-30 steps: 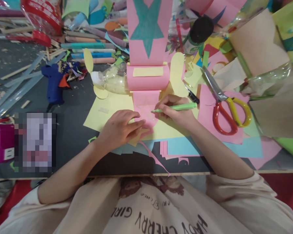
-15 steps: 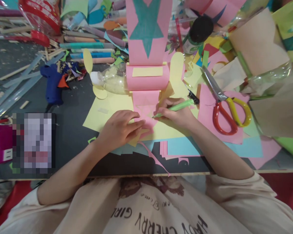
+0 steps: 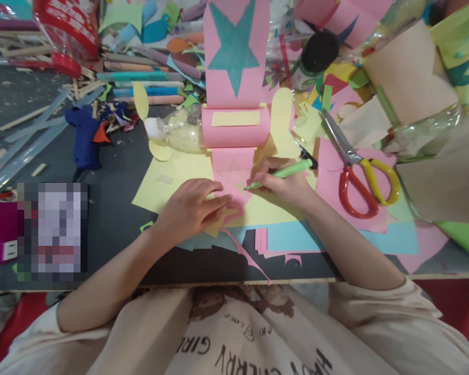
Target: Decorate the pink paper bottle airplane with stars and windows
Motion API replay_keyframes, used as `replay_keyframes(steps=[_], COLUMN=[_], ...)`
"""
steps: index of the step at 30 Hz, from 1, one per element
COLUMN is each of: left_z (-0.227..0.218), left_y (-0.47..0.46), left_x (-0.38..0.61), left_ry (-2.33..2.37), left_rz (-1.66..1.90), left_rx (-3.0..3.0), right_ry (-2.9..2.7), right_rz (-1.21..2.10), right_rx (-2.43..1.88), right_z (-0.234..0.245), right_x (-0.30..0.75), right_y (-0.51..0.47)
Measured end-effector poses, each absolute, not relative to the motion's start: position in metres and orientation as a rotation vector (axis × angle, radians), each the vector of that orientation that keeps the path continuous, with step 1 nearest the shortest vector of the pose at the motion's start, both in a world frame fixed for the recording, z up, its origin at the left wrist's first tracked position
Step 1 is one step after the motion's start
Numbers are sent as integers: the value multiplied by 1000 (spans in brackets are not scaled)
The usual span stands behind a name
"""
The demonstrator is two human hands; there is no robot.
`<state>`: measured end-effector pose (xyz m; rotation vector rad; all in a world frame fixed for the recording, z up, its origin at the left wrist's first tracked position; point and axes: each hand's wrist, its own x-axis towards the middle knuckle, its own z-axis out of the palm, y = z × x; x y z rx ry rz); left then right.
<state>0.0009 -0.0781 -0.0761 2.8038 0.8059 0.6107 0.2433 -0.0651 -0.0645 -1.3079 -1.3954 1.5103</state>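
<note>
Right hand (image 3: 283, 182) grasps a slim light-green plastic pen (image 3: 291, 170), fingers low on barrel. Tip points to 9 o'clock, over the right side of a pale-pink paper flap (image 3: 232, 177) with a faint star outline; can't confirm tip contact. Left hand (image 3: 195, 204) clenches nothing, fingers resting on flap's lower left.

Flap lies at 6 o'clock of a pink-wrapped clear plastic bottle (image 3: 185, 133), over a yellow paper sheet (image 3: 168, 195).

Handling, my read: pen light, stiff, smooth; hold near tip. Flap light, floppy, creases easily; press edges flat, don't tug. Bottle light, may roll; steady by the wrap.

From flap: red-and-yellow-handled metal scissors (image 3: 353, 159) at 3 o'clock, blue plastic glue gun (image 3: 85, 138) between 9 and 10.
</note>
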Motion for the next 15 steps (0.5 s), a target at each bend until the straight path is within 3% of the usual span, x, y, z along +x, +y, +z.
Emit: replay_keyframes(steps=[15], left_z=[-78], left_y=[-78], left_x=[1], left_ry=[798], left_rz=[641], left_rx=[2794], right_ry=[-1397], right_rz=[1537], right_rx=[-1330], right_z=[-65], right_x=[243], right_y=[-64])
